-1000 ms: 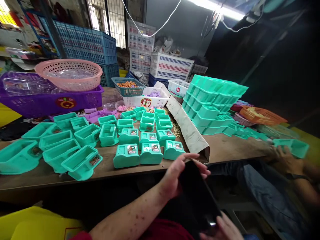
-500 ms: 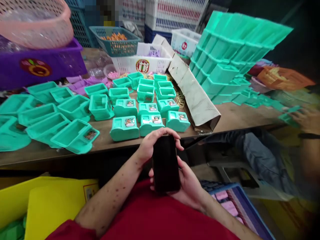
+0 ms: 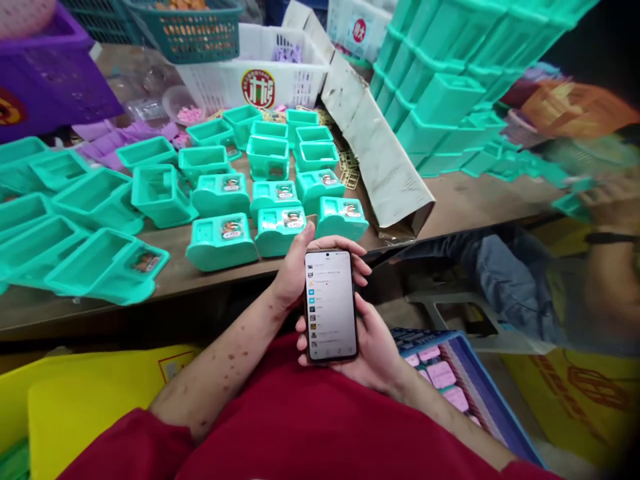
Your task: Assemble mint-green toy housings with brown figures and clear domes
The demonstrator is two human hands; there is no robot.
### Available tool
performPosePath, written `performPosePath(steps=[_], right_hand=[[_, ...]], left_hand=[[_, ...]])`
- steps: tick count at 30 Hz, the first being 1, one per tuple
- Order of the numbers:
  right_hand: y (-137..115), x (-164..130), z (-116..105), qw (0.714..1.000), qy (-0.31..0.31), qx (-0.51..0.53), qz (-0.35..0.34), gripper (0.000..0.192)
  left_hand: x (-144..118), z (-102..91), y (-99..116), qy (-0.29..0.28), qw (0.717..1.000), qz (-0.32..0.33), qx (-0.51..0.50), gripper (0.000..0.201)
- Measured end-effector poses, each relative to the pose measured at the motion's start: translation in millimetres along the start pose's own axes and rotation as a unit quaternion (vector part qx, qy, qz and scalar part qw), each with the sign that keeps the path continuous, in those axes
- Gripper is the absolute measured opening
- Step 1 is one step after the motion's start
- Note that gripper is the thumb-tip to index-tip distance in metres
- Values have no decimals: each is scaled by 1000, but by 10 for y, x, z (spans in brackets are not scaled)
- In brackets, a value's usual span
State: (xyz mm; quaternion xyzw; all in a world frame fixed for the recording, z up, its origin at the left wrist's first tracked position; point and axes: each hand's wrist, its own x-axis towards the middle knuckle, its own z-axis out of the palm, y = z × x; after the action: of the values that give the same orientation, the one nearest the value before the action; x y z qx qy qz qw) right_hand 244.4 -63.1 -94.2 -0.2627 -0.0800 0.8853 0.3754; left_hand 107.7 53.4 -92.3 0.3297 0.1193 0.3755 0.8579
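both my hands cradle one lit phone [image 3: 331, 305] above my lap, left hand [image 3: 295, 270] wrapped over its top, right hand [image 3: 373, 343] gripping beneath; roughly five stickered teal boxes [image 3: 222, 241] line the table edge [image 3: 210, 283].

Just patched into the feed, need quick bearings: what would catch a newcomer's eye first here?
The lit phone, held over the lap by the left hand at its top and the right hand beneath. Behind it, rows of teal plastic cases cover the wooden table, with a tall stack of teal trays at its far right.
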Motion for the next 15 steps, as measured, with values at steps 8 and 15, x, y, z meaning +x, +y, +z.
performPosePath(steps=[8, 15], right_hand=[[-19, -203, -121, 998, 22, 35, -57, 79], [-7, -367, -181, 993, 37, 66, -88, 77]], left_hand=[[280, 135, -189, -47, 997, -52, 13, 93], [416, 268, -326, -74, 994, -83, 14, 91]])
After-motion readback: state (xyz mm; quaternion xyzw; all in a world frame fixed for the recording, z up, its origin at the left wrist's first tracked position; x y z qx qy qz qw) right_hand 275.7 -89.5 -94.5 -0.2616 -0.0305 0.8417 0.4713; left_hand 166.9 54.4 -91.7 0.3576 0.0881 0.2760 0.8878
